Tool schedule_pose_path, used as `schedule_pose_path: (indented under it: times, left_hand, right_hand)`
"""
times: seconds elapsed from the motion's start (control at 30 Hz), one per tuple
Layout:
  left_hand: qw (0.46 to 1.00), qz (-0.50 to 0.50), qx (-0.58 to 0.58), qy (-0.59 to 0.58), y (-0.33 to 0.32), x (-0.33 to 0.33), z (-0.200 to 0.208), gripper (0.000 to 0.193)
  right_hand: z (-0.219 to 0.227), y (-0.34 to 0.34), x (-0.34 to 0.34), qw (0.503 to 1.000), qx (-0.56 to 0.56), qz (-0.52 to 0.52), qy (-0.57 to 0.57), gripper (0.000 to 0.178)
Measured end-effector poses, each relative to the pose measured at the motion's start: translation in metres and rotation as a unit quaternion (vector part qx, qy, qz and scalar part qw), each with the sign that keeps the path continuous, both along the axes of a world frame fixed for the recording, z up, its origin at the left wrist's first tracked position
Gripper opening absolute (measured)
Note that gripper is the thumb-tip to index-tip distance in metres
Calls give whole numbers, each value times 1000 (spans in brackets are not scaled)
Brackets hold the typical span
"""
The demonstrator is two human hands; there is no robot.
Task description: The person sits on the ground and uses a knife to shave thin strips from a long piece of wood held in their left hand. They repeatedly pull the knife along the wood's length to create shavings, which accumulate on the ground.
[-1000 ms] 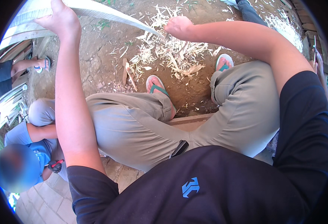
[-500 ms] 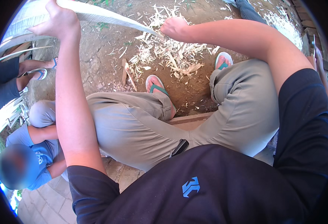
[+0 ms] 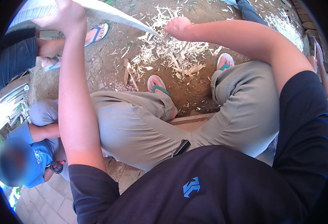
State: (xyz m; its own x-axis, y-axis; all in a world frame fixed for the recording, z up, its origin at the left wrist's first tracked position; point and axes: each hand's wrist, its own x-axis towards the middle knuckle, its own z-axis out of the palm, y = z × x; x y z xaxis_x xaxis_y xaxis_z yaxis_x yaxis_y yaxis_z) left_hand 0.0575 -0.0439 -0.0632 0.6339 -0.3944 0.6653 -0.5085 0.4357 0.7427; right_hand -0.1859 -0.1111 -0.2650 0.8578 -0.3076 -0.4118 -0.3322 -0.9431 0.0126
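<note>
A long pale wooden strip [image 3: 115, 15] runs from the upper left toward the middle, narrowing to a point near my right hand. My left hand [image 3: 65, 18] grips its broad part, the fingers partly cut off by the top edge. Close by the strip's thin end, my right hand [image 3: 179, 29] is closed in a fist. What that fist holds, if anything, is hidden from this view. Beneath it lies a heap of wood shavings [image 3: 184, 56] on the dirt, in front of my sandalled feet.
On the left a person in dark shorts [image 3: 16, 61] stands in blue-strapped flip-flops. Below, another person in a blue shirt [image 3: 40, 160] sits close to my left arm. Split pale strips [image 3: 11, 100] are stacked at the left rim. Someone's arm [image 3: 320, 63] shows at the right edge.
The standing person at the left has stepped nearer, one foot now beside my left forearm. The strip and my left hand have shifted slightly. A dark-gloved hand of the seated person has appeared.
</note>
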Motion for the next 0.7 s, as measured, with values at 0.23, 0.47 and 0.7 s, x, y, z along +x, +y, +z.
schedule_pose_path:
  times: [0.23,0.47,0.7]
  left_hand:
    - [984,102,-53,-139,3,-28,5,15]
    - [846,258,-78,-459,-4,10,-4,13]
    - [949,-254,-43,-181,27,-52,16,34]
  right_hand:
    - [11,-3,-13,1000,28,-7,13,20]
    - [17,2,-12,999,27,-14,27,26]
    - [-8,7,-23,1000,8,-2,-1,27]
